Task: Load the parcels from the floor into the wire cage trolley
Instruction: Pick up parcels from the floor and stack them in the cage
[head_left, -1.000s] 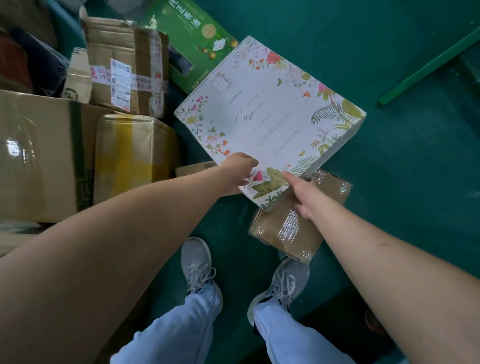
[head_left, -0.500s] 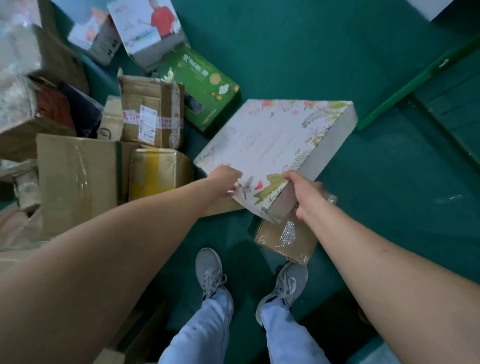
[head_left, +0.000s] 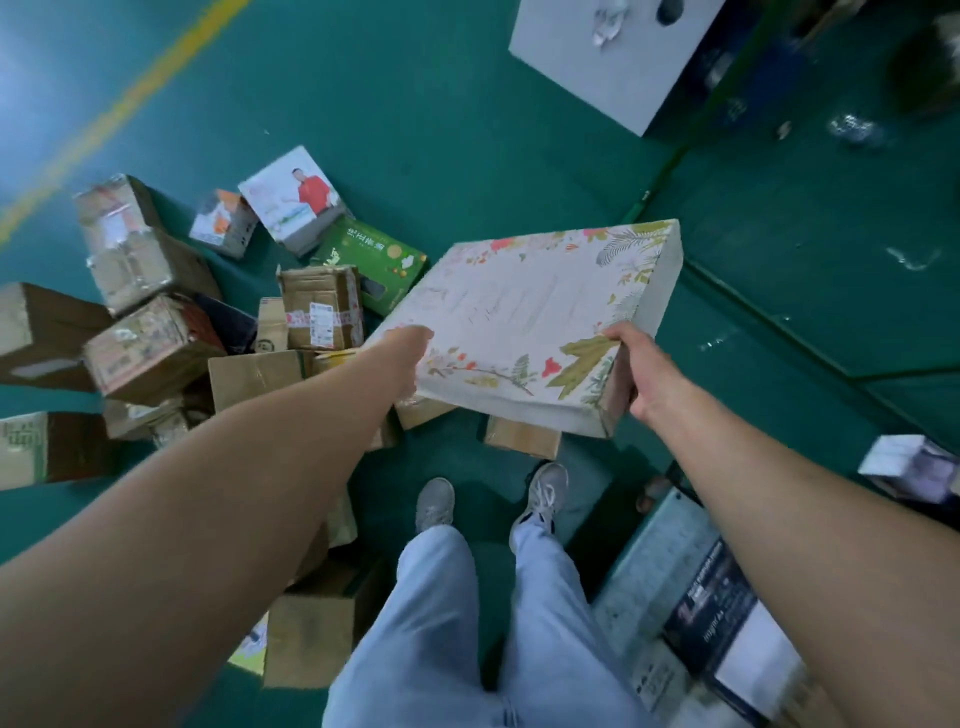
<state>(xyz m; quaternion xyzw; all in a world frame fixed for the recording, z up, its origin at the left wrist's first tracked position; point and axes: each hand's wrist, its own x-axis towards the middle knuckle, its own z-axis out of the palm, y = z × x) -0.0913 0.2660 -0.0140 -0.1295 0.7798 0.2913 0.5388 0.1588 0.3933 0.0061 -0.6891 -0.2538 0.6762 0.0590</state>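
Flat floral-printed box (head_left: 524, 317) held up above the green floor (head_left: 467, 130), left hand (head_left: 410, 348) gripping its near-left edge, right hand (head_left: 631, 374) clamped round its near-right corner, taped cardboard parcels (head_left: 156, 353) heaped on the floor at left, green carton (head_left: 371, 262) just beyond the box.

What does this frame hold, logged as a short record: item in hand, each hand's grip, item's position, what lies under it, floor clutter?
item in hand: floral box
left hand: left hand grips the box's left edge
right hand: right hand grips the near right corner, fingers hidden beneath
position: lifted above the floor, tilted
under it: small brown parcel on the green floor
clutter: green carton, taped cardboard box, more cartons at left
trolley: not identifiable
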